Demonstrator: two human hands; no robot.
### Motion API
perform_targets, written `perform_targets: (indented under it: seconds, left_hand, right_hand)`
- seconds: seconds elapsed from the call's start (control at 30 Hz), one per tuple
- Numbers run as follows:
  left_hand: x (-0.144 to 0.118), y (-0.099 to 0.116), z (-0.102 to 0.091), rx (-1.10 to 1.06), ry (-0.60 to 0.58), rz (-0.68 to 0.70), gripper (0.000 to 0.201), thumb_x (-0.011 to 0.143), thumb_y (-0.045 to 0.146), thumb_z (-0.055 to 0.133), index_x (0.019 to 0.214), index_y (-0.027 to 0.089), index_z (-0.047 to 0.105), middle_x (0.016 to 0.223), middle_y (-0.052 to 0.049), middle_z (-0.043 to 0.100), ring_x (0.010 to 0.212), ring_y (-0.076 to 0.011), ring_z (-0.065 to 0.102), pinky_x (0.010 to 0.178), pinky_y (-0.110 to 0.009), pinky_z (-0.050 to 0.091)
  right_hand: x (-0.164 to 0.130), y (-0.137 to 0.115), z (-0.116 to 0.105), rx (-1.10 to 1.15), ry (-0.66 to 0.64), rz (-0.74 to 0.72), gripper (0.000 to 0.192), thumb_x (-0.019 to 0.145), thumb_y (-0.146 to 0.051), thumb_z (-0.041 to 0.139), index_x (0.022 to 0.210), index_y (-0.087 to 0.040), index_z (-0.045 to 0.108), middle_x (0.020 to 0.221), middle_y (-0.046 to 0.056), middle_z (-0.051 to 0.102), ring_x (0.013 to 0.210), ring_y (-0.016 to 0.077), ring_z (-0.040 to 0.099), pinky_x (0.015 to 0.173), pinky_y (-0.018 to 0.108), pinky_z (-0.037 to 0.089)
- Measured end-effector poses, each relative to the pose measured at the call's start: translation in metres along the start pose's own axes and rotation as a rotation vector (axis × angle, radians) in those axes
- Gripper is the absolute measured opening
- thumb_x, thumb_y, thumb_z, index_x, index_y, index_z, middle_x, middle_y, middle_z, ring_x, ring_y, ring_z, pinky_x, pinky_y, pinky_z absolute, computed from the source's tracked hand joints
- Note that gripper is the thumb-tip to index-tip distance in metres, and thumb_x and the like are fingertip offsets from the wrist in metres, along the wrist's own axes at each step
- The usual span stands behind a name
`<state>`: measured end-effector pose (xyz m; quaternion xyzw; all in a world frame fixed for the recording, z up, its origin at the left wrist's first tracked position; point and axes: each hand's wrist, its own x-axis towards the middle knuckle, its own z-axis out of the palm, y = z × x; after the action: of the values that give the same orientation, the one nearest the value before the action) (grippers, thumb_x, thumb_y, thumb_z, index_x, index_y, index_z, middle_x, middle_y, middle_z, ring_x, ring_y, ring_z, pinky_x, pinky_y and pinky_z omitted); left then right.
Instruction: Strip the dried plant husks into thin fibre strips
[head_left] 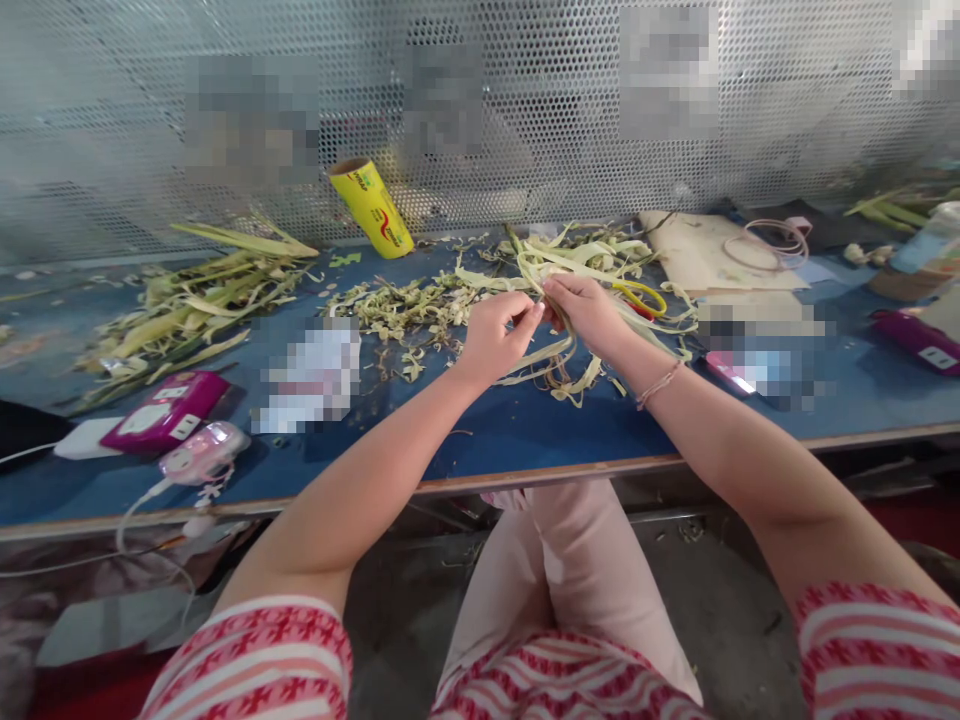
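Observation:
Both hands meet above a blue table, fingertips almost touching. My right hand (589, 312) pinches a bundle of pale green, dried-looking plant strips (559, 262), whose ends loop up and away and also hang below the fingers. My left hand (496, 335) is closed, thumb and forefinger pinched at the same bundle; the exact spot they grip is too small to make out. Just beyond my right hand, a yellow and red loop (643, 298), like a scissors handle, lies among the strips. Curled plant scraps (405, 305) are heaped left of my hands.
A pile of long husk-like leaves (202, 295) lies at the left, near purple power strips (165, 410) and a pink device (204, 452) with a cable. A yellow cardboard tube (373, 210) leans against the perforated metal screen (525, 100). Cardboard (697, 250) lies at the back right.

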<state>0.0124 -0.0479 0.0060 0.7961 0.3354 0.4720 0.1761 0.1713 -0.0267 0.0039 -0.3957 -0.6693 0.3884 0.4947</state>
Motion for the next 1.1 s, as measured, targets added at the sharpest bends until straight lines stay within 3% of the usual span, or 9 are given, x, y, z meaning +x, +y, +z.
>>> perform_targets:
  seconds: [0.3,0.5,0.63,0.73,0.8,0.87,0.9,1.0,1.1]
  left_hand:
    - [0.003,0.002,0.001,0.112,-0.134,0.158,0.032,0.087,0.024,0.049,0.057,0.022,0.037,0.059,-0.002,0.042,0.062,-0.0170,0.042,0.067,-0.034,0.035]
    - [0.004,0.001,-0.001,0.138,-0.171,0.187,0.034,0.086,0.025,0.049,0.055,0.022,0.033,0.059,-0.002,0.042,0.062,-0.0163,0.041,0.066,-0.033,0.035]
    - [0.005,-0.009,0.000,-0.037,-0.213,-0.009,0.031,0.087,0.032,0.052,0.058,0.020,0.047,0.059,-0.001,0.050,0.060,-0.0136,0.046,0.065,-0.029,0.040]
    - [0.009,-0.023,0.002,-0.304,-0.191,-0.244,0.024,0.089,0.039,0.052,0.080,0.019,0.061,0.073,-0.003,0.061,0.062,-0.0121,0.053,0.062,-0.026,0.045]
    - [0.013,-0.030,0.002,-0.383,0.061,-0.329,0.022,0.089,0.042,0.054,0.092,0.021,0.061,0.083,-0.002,0.060,0.065,-0.0106,0.053,0.060,-0.023,0.046]
    - [0.016,-0.031,0.001,-0.423,0.197,-0.355,0.022,0.090,0.045,0.055,0.094,0.023,0.058,0.082,0.000,0.058,0.063,-0.0090,0.053,0.060,-0.022,0.046]
    - [0.016,-0.030,0.000,-0.459,0.187,-0.369,0.024,0.091,0.046,0.054,0.091,0.023,0.057,0.079,0.001,0.056,0.060,-0.0085,0.052,0.058,-0.022,0.045]
    - [0.015,-0.021,-0.001,-0.560,-0.041,-0.449,0.039,0.094,0.055,0.048,0.078,0.020,0.055,0.069,-0.001,0.057,0.057,-0.0101,0.054,0.054,-0.024,0.045]
    - [0.013,-0.014,0.002,-0.569,-0.186,-0.489,0.040,0.089,0.054,0.059,0.073,0.018,0.057,0.066,-0.002,0.060,0.057,-0.0099,0.056,0.052,-0.023,0.045]
  right_hand:
    - [0.000,0.004,0.005,-0.008,0.061,-0.033,0.047,0.097,-0.040,0.052,0.056,-0.020,0.044,0.048,-0.004,0.046,0.046,0.0085,0.041,0.048,0.024,0.036]
    - [0.000,0.006,0.008,0.016,0.058,0.006,0.048,0.096,-0.047,0.052,0.057,-0.020,0.044,0.049,-0.003,0.046,0.045,0.0090,0.041,0.047,0.025,0.035]
    - [0.000,0.002,-0.003,-0.194,0.065,-0.103,0.048,0.096,-0.053,0.050,0.060,-0.021,0.043,0.055,-0.002,0.048,0.054,0.0107,0.043,0.054,0.025,0.038]
    - [0.001,-0.003,-0.020,-0.311,0.109,-0.236,0.046,0.098,-0.055,0.045,0.066,-0.022,0.047,0.065,0.000,0.052,0.065,0.0133,0.049,0.066,0.028,0.043]
    - [0.002,-0.006,-0.032,-0.371,0.110,-0.290,0.044,0.099,-0.055,0.041,0.070,-0.022,0.048,0.070,0.002,0.055,0.070,0.0150,0.052,0.073,0.030,0.045]
    - [0.002,-0.007,-0.039,-0.447,0.085,-0.343,0.041,0.099,-0.052,0.041,0.072,-0.022,0.050,0.073,0.003,0.057,0.074,0.0168,0.054,0.079,0.033,0.045]
    - [0.003,-0.007,-0.041,-0.488,0.061,-0.376,0.039,0.100,-0.050,0.041,0.073,-0.023,0.050,0.074,0.004,0.058,0.076,0.0178,0.054,0.081,0.034,0.045]
    - [0.002,-0.003,-0.036,-0.609,-0.031,-0.493,0.034,0.100,-0.043,0.041,0.075,-0.023,0.052,0.076,0.006,0.060,0.081,0.0209,0.054,0.084,0.038,0.044]
    - [0.002,0.003,-0.027,-0.694,-0.117,-0.561,0.032,0.100,-0.041,0.040,0.080,-0.022,0.055,0.080,0.008,0.061,0.083,0.0223,0.054,0.083,0.039,0.044]
